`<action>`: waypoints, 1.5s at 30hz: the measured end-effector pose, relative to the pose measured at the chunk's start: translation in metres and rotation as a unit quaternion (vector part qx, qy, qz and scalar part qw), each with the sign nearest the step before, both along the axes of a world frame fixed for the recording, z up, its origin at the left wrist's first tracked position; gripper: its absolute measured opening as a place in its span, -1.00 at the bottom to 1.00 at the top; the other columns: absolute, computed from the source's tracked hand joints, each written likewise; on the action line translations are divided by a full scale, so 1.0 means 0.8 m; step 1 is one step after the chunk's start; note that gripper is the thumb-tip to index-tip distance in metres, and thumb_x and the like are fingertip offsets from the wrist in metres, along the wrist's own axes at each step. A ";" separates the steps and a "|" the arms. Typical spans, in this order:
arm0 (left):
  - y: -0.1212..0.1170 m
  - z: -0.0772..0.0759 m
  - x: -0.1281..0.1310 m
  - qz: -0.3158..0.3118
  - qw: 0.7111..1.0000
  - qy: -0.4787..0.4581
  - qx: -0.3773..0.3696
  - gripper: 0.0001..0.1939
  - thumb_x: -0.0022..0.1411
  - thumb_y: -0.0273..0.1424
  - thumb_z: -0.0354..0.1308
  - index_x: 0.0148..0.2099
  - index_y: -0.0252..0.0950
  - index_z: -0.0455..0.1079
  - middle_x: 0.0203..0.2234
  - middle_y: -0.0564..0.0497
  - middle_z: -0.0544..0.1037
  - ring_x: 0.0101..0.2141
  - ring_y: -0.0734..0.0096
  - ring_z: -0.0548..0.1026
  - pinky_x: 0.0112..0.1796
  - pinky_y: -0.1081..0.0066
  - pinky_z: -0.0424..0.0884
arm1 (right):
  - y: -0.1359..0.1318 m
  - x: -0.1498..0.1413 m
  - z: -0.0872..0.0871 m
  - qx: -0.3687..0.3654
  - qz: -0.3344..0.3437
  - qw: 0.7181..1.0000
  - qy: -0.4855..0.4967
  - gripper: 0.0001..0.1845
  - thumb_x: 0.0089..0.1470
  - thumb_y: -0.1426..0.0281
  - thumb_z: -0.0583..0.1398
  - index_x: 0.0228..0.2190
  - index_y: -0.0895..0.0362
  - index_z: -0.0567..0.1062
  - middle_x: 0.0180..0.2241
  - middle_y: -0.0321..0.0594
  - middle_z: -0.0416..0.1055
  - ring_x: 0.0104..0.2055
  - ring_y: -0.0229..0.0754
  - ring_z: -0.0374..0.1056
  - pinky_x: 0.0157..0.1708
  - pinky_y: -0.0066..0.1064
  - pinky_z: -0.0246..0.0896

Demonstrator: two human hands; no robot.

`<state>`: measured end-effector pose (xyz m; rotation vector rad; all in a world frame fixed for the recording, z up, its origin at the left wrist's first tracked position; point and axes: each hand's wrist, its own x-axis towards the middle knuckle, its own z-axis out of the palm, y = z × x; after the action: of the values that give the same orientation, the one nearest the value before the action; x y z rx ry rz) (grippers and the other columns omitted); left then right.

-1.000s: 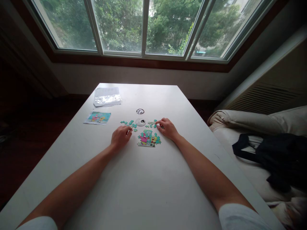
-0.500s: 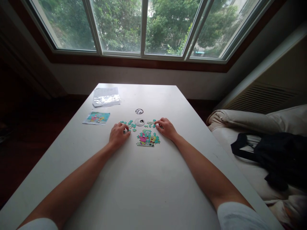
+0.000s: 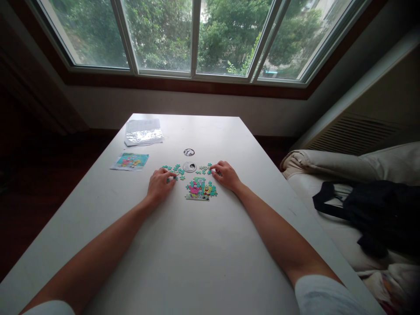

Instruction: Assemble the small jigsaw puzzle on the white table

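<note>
A partly joined cartoon jigsaw puzzle (image 3: 201, 189) lies on the white table between my hands. Its pictured figures are pink, teal and yellow. My left hand (image 3: 160, 183) rests left of it, thumb and forefinger drawn together at a small teal puzzle piece (image 3: 175, 178). Loose pieces (image 3: 177, 168) spread just beyond those fingers. Opposite, my right hand (image 3: 227, 176) has its thumb and fingertips slightly apart over another group of loose pieces (image 3: 202, 169). Some pieces there are partly hidden under the hand. A round silvery disc (image 3: 189, 167) sits between the two groups.
Farther back lies a dark-rimmed oval piece (image 3: 189, 152). To the left are a printed reference picture (image 3: 131, 161) and a clear plastic sleeve with papers (image 3: 143, 132). Right of the table (image 3: 183, 253) stands a pale sofa (image 3: 305, 175) with a black bag (image 3: 377, 214).
My left thumb and forefinger have come closer together at the loose pieces. My right hand has barely moved. The whole view has shifted slightly.
</note>
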<state>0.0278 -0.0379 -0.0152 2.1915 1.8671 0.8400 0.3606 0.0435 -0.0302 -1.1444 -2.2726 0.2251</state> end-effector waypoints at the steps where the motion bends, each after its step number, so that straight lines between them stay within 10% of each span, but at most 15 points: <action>1: 0.000 0.000 0.000 0.001 1.000 0.000 -0.003 -0.77 0.24 -0.35 0.20 -0.09 -0.10 0.62 -0.21 -0.06 0.50 -0.12 0.14 0.43 -0.02 0.17 0.37 | 0.000 0.000 -0.001 0.000 0.000 1.000 0.000 -0.82 0.22 0.38 0.22 -0.15 0.00 0.60 -0.31 -0.19 0.38 -0.19 -0.08 0.28 -0.09 -0.25 0.24; 19: -0.004 0.005 0.011 -0.003 0.999 -0.039 -0.020 -0.90 0.19 -0.38 0.21 -0.21 -0.15 0.50 -0.27 0.03 0.60 -0.14 0.17 0.47 -0.04 0.19 0.31 | -0.004 -0.004 0.003 0.008 0.001 1.000 0.010 -0.82 0.23 0.39 0.19 -0.19 0.03 0.60 -0.27 -0.17 0.44 -0.17 -0.08 0.31 -0.06 -0.22 0.23; 34: -0.007 0.005 0.036 -0.105 0.977 -0.186 -0.029 -0.89 0.26 -0.31 0.19 -0.20 -0.20 0.47 -0.38 0.09 0.58 -0.39 0.44 0.48 -0.28 0.42 0.37 | -0.077 -0.087 0.035 0.006 0.092 0.993 0.080 -0.84 0.27 0.24 0.23 -0.23 0.00 0.60 -0.23 -0.16 0.53 -0.09 -0.03 0.37 0.00 -0.16 0.22; 45: -0.022 0.006 0.054 -0.130 0.951 -0.274 -0.064 -0.82 0.28 -0.24 0.19 -0.20 -0.25 0.44 -0.38 0.04 0.55 -0.38 0.42 0.45 -0.32 0.41 0.37 | -0.083 -0.094 0.033 -0.216 0.134 0.933 0.254 -0.79 0.17 0.23 0.27 -0.16 0.01 0.51 -0.39 -0.32 0.52 -0.40 -0.24 0.36 -0.32 -0.37 0.28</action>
<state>0.0709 -0.0554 -0.0102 1.8190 1.2971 1.0942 0.2858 -0.0228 -0.0037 -0.8348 -1.9384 1.0472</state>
